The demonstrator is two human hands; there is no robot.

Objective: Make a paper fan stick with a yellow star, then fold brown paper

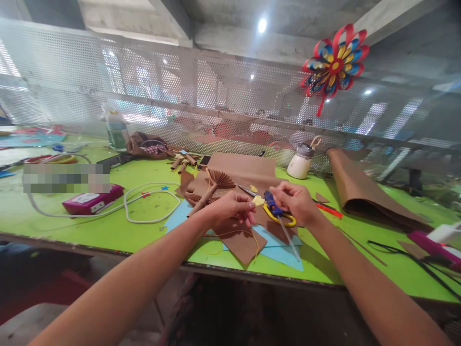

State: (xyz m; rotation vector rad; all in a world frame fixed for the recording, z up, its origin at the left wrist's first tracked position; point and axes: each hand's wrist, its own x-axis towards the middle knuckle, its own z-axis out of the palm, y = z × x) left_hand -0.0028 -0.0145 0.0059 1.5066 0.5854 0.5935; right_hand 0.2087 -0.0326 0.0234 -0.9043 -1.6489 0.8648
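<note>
Above the green table (pixel 154 169), the left hand (pixel 231 208) pinched a yellow paper scrap (pixel 258 201); the glue gun (pixel 273 205), gripped in the right hand (pixel 293 199), was just beside it at three o'clock, its glue stick (pixel 288 236) trailing toward five.

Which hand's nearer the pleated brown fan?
Left. The left hand is just in front of the pleated brown fan, pinching a yellow piece; the right hand is farther off to its right, holding a blue glue gun.
</note>
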